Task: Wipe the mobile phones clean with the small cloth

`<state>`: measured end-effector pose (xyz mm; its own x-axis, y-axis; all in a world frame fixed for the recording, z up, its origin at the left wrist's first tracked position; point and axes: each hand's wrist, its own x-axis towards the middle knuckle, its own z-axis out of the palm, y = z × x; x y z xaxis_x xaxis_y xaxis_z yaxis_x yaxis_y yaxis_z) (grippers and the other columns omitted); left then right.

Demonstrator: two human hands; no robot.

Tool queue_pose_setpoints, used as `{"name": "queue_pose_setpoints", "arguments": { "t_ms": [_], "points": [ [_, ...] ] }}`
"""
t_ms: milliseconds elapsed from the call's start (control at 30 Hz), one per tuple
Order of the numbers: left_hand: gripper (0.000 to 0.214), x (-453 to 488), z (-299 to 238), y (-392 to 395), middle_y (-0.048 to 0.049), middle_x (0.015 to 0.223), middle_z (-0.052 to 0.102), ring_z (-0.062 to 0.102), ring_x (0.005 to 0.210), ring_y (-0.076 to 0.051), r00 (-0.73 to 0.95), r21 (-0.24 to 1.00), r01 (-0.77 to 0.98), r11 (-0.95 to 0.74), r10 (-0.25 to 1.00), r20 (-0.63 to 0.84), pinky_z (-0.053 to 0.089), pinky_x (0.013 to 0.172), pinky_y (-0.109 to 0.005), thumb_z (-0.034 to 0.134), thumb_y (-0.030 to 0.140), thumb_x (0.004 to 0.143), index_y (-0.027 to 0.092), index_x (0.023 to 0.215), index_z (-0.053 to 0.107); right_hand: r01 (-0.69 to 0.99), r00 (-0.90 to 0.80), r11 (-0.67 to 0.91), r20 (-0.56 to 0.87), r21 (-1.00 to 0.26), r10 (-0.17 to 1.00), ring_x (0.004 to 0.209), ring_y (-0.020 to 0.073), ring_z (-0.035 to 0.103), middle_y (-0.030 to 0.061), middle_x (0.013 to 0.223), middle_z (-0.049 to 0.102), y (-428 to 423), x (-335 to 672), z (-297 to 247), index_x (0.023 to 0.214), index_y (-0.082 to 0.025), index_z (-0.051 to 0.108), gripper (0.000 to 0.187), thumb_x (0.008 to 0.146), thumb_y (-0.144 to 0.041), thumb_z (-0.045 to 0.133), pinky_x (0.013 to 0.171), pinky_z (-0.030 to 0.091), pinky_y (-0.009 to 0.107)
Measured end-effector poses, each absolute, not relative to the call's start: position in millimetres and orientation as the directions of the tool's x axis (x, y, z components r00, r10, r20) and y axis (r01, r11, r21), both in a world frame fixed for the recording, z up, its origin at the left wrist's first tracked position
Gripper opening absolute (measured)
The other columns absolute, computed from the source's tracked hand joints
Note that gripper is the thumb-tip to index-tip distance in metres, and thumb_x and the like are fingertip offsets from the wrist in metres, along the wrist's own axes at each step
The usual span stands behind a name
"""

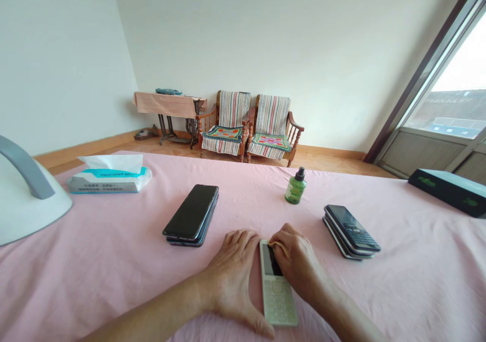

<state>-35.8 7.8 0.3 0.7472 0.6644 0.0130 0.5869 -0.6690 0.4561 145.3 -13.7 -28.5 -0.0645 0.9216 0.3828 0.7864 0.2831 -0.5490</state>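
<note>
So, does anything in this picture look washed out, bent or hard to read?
Head view: the glass at upper right is blown nearly white; head view: the dark frame beside it leans steeply, perhaps lens distortion; head view: the pale keypad phone shows key markings too faint to read.

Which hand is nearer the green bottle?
Right. The right hand is on the near side of the green bottle, at the pale phone's upper part; the left hand is farther off, to the left.
</note>
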Motion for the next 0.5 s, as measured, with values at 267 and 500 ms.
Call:
{"name": "queue_pose_setpoints", "arguments": {
  "t_ms": [267, 500],
  "points": [
    [0.109, -35.6, -0.3, 6.8, -0.0191, 0.13, 0.041, 0.034, 0.123, -0.045, 0.746, 0.458, 0.595, -0.661, 0.666, -0.008, 0.021, 0.106, -0.06, 0.077, 0.064, 0.037, 0.014, 0.125, 0.04, 0.769, -0.065, 0.277, 0.361, -0.576, 0.93, 0.073, 0.0151, 0.056, 0.0029, 0.075, 0.056, -14.9, 140.2, -28.3, 0.074, -0.016, 0.067, 0.025, 0.079, -0.002, 0.047, 0.066, 0.041, 0.025],
    [0.107, -37.0, -3.6, 7.8, -0.0158, 0.126, 0.043, 0.039, 0.119, -0.043, 0.744, 0.502, 0.556, -0.663, 0.666, 0.056, 0.023, 0.105, -0.059, 0.077, 0.066, 0.033, 0.017, 0.122, 0.041, 0.774, -0.052, 0.253, 0.339, -0.581, 0.939, 0.07, 0.0145, 0.056, 0.0024, 0.074, 0.057, -15.0, 141.1, -25.5, 0.075, -0.016, 0.068, 0.025, 0.076, -0.002, 0.048, 0.065, 0.041, 0.025]
  ]
}}
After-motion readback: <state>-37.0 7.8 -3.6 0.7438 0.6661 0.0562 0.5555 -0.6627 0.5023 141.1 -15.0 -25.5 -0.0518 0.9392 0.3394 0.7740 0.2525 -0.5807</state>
